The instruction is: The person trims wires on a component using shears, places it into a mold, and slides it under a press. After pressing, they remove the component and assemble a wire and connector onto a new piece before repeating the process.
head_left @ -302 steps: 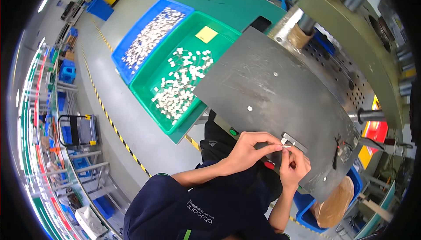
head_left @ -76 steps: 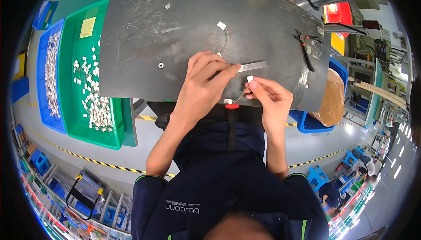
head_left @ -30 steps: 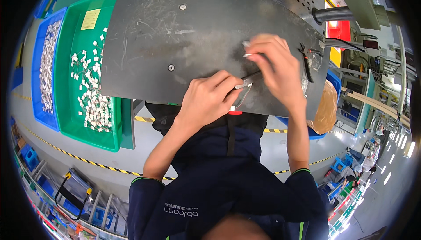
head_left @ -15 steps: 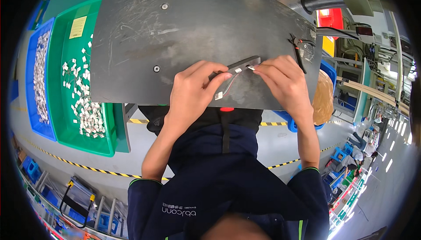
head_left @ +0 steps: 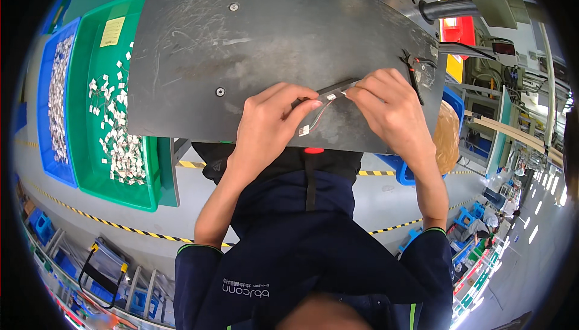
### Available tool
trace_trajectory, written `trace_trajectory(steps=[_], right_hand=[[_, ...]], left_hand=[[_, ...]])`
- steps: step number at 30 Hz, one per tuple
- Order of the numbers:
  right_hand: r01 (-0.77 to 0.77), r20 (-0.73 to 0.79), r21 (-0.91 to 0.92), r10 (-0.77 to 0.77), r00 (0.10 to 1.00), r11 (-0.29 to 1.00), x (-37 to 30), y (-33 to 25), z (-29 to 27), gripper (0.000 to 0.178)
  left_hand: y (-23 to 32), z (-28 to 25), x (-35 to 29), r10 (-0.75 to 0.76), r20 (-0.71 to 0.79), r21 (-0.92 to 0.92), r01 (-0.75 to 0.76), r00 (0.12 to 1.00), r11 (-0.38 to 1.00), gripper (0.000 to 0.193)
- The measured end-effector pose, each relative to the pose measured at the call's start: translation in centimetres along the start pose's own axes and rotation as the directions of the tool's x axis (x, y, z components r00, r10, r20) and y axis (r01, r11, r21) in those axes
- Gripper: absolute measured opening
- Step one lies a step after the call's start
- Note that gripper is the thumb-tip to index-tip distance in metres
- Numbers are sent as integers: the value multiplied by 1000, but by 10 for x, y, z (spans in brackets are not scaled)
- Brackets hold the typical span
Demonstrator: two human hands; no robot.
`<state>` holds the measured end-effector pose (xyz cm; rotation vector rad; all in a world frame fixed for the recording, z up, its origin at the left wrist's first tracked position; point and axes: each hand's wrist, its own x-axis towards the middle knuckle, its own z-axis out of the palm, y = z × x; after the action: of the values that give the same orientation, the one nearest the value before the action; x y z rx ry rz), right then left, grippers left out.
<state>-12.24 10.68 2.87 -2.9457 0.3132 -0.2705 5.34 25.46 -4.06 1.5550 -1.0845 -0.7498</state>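
Note:
My left hand [head_left: 269,126] pinches the left part of a dark narrow bar [head_left: 344,85] above the near edge of the metal table. A white connector [head_left: 331,97] sits against the bar just right of those fingertips. From it, thin wires with a red strand run down to another white connector [head_left: 304,130] near the table edge. At the bar's right end my right hand [head_left: 392,110] is closed in a pinch; a small whitish tip shows at its fingertips, mostly covered. Whether that piece touches the bar cannot be made out.
Black pliers with orange marks [head_left: 412,73] lie on the dark table [head_left: 181,46] at the right. Left of the table stand a green bin [head_left: 84,167] with white-ended wire pieces and a blue bin [head_left: 66,179] full of small parts. A brown bag [head_left: 445,137] sits beyond the right edge.
My right hand has come slightly left, and its fingers now cover more of the white connector and the bar's right end. The left hand keeps its pinch.

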Motion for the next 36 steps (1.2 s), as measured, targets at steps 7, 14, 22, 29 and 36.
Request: trace_trajectory(steps=[7,14,22,29,36], right_hand=[[-167,-103,219,193,976,961,-3,3,10,23],[-183,-52,577,259,965,796,-21,22,40,22],[-107,-151,574,233,961,812,-18,27,47,19],[-197,-212,535,356,910,822,18,77,54,19],[-183,-351,526,407,843,831,32,102,65,22]], left_hand=[[-8,2,-5,50,-61,31,-49,997,998,17],[-6,5,9,336,-60,205,-318,940,926,20],[2,7,27,241,160,246,-275,957,929,19],[-4,-2,134,381,393,313,-511,837,800,21],[-11,4,167,302,317,199,-374,899,906,24]])
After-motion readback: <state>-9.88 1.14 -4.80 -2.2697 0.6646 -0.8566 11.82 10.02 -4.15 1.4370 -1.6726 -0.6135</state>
